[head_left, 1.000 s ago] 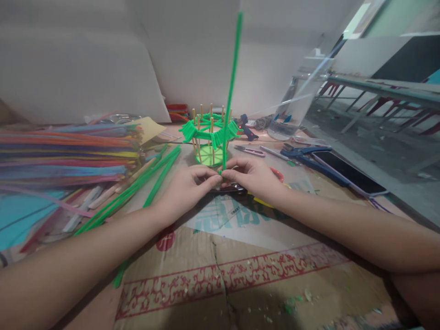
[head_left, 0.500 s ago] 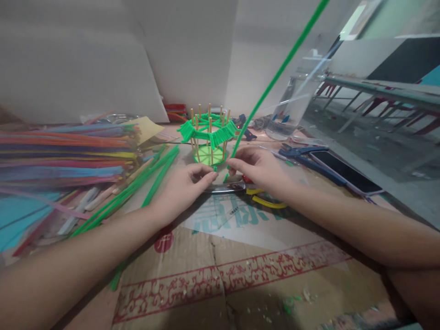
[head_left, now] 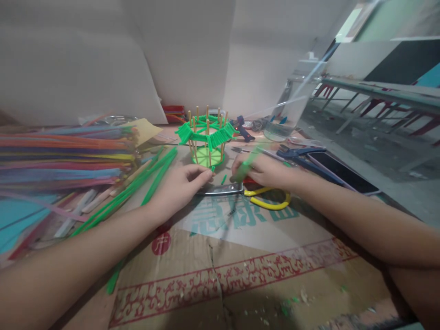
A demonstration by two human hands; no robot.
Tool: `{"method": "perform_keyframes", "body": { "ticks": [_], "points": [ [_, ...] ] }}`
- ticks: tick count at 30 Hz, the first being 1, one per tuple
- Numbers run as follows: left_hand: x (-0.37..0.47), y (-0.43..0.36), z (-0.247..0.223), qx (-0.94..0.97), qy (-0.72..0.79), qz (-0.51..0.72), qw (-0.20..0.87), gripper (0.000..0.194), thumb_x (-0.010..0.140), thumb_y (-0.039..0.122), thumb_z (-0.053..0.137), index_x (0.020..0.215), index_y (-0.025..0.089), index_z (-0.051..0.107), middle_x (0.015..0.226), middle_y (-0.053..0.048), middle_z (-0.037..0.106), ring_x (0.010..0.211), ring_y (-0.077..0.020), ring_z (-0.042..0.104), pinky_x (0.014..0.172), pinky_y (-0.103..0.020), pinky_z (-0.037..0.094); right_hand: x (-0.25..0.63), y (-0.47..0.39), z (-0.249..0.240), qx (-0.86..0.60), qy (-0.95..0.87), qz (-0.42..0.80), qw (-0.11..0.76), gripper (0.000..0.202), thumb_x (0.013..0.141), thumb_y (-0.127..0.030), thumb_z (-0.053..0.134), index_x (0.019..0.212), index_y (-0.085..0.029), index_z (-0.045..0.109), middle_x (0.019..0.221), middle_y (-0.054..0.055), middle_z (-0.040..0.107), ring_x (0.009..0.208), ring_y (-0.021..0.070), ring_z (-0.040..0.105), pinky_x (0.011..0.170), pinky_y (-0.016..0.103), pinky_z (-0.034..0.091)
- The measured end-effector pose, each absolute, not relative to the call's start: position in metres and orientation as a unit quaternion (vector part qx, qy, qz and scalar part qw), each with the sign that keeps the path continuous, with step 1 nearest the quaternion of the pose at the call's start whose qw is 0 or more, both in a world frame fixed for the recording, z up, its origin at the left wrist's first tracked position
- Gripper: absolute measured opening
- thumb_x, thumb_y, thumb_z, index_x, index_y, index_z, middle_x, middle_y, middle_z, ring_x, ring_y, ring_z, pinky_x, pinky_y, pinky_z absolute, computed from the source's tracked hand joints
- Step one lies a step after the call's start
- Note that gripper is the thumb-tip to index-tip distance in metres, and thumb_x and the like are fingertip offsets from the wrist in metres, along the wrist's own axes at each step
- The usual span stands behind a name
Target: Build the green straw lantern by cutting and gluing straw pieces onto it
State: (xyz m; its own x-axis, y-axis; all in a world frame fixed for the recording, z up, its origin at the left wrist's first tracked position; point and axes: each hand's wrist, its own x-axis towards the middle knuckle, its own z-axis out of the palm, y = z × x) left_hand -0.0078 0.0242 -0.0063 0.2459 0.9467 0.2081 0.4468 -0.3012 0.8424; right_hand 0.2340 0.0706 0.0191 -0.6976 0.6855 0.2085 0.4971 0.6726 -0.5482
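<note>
My left hand (head_left: 187, 183) pinches a short green pipe cleaner piece (head_left: 212, 169) between thumb and fingertips. In my right hand (head_left: 263, 170) is a longer green pipe cleaner (head_left: 250, 161), smeared by motion. Another short green offcut (head_left: 224, 179) lies on the board between my hands. Just below them rest scissors (head_left: 271, 203) with yellow-and-red handles, blades pointing left. Behind my hands stands a small round model (head_left: 208, 134): upright wooden sticks on a light green disc, with a sloping green pipe cleaner roof around them.
Bundles of coloured pipe cleaners (head_left: 65, 153) lie at left, with loose green stems (head_left: 160, 176) beside my left forearm. At right are blue-handled pliers (head_left: 299, 158) and a phone (head_left: 343, 172). A glue gun (head_left: 244, 129) sits behind. Printed cardboard (head_left: 185, 279) covers the table.
The long green pipe cleaner in my right hand has swung down from its raised slant into a blur. My right hand has shifted slightly right, uncovering more of the scissors. My left hand keeps its pinch.
</note>
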Motion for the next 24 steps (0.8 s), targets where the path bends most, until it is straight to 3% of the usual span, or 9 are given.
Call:
{"method": "perform_keyframes", "body": {
  "ticks": [4, 8, 13, 16, 18, 20, 24],
  "points": [
    [-0.011, 0.026, -0.009, 0.705, 0.503, 0.370, 0.335, 0.032, 0.086, 0.050, 0.060, 0.088, 0.021, 0.074, 0.089, -0.003, 0.077, 0.083, -0.0228, 0.068, 0.070, -0.029, 0.050, 0.231, 0.070, 0.022, -0.307, -0.932, 0.101, 0.162, 0.025, 0.084, -0.007, 0.048, 0.095, -0.016, 0.069, 0.090, 0.009, 0.070, 0.086, 0.0214, 0.063, 0.078, 0.034, 0.048],
    [-0.010, 0.025, -0.006, 0.703, 0.501, 0.373, 0.340, 0.028, 0.085, 0.045, 0.063, 0.090, 0.020, 0.074, 0.091, -0.003, 0.077, 0.084, -0.0220, 0.068, 0.072, -0.029, 0.050, 0.222, 0.067, 0.022, -0.276, -0.950, 0.048, 0.140, 0.028, 0.089, -0.015, 0.055, 0.112, -0.019, 0.070, 0.096, 0.009, 0.073, 0.086, 0.0206, 0.064, 0.076, 0.031, 0.046],
    [-0.007, 0.025, -0.004, 0.698, 0.501, 0.370, 0.353, 0.021, 0.084, 0.038, 0.063, 0.088, 0.019, 0.072, 0.086, -0.002, 0.075, 0.078, -0.0185, 0.067, 0.069, -0.027, 0.050, 0.218, 0.065, 0.020, -0.251, -0.966, -0.009, 0.065, 0.034, 0.088, -0.006, 0.049, 0.109, -0.020, 0.073, 0.092, 0.008, 0.072, 0.084, 0.0184, 0.063, 0.073, 0.029, 0.043],
    [-0.009, 0.028, -0.009, 0.705, 0.487, 0.376, 0.352, 0.027, 0.087, 0.037, 0.059, 0.104, 0.021, 0.071, 0.093, -0.002, 0.075, 0.084, -0.0195, 0.067, 0.073, -0.029, 0.050, 0.216, 0.063, 0.019, -0.280, -0.957, -0.020, 0.066, 0.028, 0.087, -0.008, 0.053, 0.104, -0.019, 0.073, 0.092, 0.009, 0.071, 0.084, 0.0193, 0.062, 0.072, 0.029, 0.042],
    [-0.010, 0.030, -0.012, 0.706, 0.489, 0.386, 0.336, 0.031, 0.088, 0.036, 0.056, 0.113, 0.022, 0.069, 0.100, -0.002, 0.074, 0.088, -0.0201, 0.067, 0.077, -0.030, 0.050, 0.214, 0.061, 0.019, -0.326, -0.940, 0.024, 0.095, 0.021, 0.088, -0.012, 0.055, 0.098, -0.019, 0.072, 0.089, 0.007, 0.070, 0.081, 0.0188, 0.061, 0.069, 0.028, 0.041],
    [-0.010, 0.031, -0.014, 0.705, 0.497, 0.391, 0.320, 0.030, 0.089, 0.036, 0.054, 0.111, 0.022, 0.070, 0.098, -0.003, 0.074, 0.087, -0.0206, 0.067, 0.077, -0.031, 0.050, 0.209, 0.058, 0.019, -0.387, -0.895, 0.143, 0.168, 0.012, 0.088, -0.018, 0.057, 0.093, -0.019, 0.068, 0.080, 0.004, 0.067, 0.071, 0.0159, 0.059, 0.064, 0.027, 0.040],
    [-0.008, 0.027, -0.012, 0.698, 0.475, 0.403, 0.353, 0.025, 0.088, 0.040, 0.057, 0.096, 0.020, 0.069, 0.089, -0.002, 0.073, 0.082, -0.0198, 0.066, 0.075, -0.030, 0.050, 0.197, 0.045, 0.015, -0.434, -0.694, 0.473, 0.326, 0.013, 0.087, -0.033, 0.059, 0.091, -0.021, 0.056, 0.053, -0.009, 0.040, 0.043, 0.0077, 0.035, 0.046, 0.022, 0.029]
  ]
}}
